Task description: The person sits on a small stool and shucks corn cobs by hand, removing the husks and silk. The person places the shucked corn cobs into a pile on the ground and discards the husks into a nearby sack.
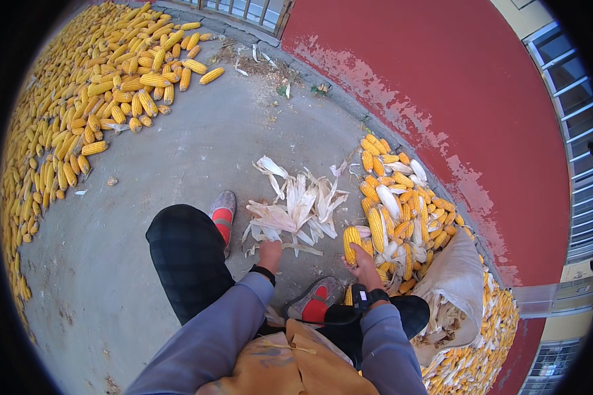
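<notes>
My right hand (pixel 363 266) grips a bare yellow corn cob (pixel 352 242) at the edge of a heap of corn. My left hand (pixel 270 254) is above the near side of a loose pile of dry, pale corn husks (pixel 296 202) between my feet. Its back faces me and its fingers are hidden, so I cannot tell whether it holds a husk. Beside my right hand, the corn heap (pixel 405 212) mixes bare cobs with cobs still partly in white husk.
An open white woven sack (pixel 457 276) stuffed with husks leans on the right-hand corn. A large spread of bare cobs (pixel 104 84) covers the ground at upper left. A red wall (pixel 425 64) with peeling paint runs along the right, and concrete (pixel 188 143) lies between.
</notes>
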`<state>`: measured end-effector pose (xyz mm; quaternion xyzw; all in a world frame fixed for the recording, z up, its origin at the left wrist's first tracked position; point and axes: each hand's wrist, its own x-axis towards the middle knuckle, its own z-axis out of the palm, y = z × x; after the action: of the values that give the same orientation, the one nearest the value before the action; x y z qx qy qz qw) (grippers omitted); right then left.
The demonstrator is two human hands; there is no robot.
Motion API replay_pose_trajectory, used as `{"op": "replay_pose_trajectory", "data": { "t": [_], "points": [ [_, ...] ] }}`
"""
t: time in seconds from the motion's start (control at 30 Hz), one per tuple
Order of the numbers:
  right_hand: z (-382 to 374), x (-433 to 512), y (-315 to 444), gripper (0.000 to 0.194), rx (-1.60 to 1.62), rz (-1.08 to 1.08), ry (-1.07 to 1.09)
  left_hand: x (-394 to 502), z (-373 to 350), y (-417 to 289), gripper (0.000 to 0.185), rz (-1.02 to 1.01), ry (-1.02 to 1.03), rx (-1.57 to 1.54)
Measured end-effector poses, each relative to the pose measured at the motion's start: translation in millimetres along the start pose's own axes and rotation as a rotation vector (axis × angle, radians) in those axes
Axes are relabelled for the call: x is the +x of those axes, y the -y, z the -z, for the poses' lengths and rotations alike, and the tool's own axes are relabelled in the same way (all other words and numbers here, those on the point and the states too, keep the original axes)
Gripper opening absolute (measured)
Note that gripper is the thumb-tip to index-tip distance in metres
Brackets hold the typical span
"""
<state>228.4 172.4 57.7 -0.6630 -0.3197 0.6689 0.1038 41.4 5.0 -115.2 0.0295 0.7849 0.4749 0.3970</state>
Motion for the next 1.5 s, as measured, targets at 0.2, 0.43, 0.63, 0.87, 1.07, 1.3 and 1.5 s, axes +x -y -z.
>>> {"op": "replay_pose_trajectory", "data": {
  "t": [0.2, 0.43, 0.63, 0.87, 1.07, 1.3, 1.5],
  "points": [
    [-9, 25, -8, 0.028, 0.088, -0.004, 0.025, -8, 28, 13, 0.031, -0.080, -0.118, 0.346],
    [-5, 23, 2, 0.031, 0.071, -0.031, -0.132, -2, 44, 44, 0.023, -0.141, -0.051, 0.636],
    [-133, -16, 86, 0.044, 0.077, 0.459, 0.436, 8, 49, 22, 0.046, 0.045, -0.021, 0.555],
    [-128, 28, 138, 0.071, -0.652, 0.890, 0.269, 22, 39, -27, 0.092, 0.010, -0.396, 0.189],
    [-79, 144, 88, 0.087, -1.062, 0.814, 0.004, 36, 38, -21, 0.085, 0.017, -0.331, 0.357],
    [-129, 193, 7, 0.085, -1.060, 0.938, 0.064, 59, -19, -9, 0.063, 0.103, -0.375, 0.451],
    [-178, 145, -67, 0.082, -0.878, 0.671, 0.386, 52, -30, -63, 0.052, 0.315, -0.026, -0.811]
  ]
}}
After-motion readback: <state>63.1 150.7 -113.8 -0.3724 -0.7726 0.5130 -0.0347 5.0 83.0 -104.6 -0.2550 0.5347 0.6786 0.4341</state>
